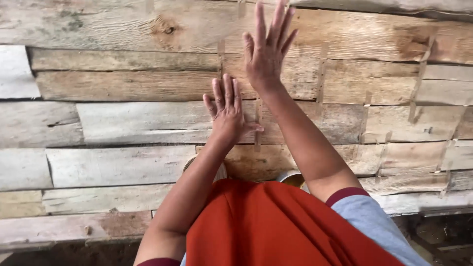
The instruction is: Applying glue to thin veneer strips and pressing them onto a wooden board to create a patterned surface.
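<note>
Both my arms reach forward over a floor of weathered wooden planks [123,123]. My left hand [227,109] is flat, palm down, fingers together and thumb out, resting on or just above a pale plank. My right hand [266,49] is farther ahead with its fingers spread apart and empty, over a lighter, knotty plank [162,27]. Neither hand holds anything. An orange-red cloth [266,226] covers my lap below the arms.
Thin wooden strips [321,74] run across the planks at the right. Two round rims, one pale [220,172] and one metallic [290,178], peek out from under the orange cloth. Dark ground [438,236] shows past the planks' near edge at lower right.
</note>
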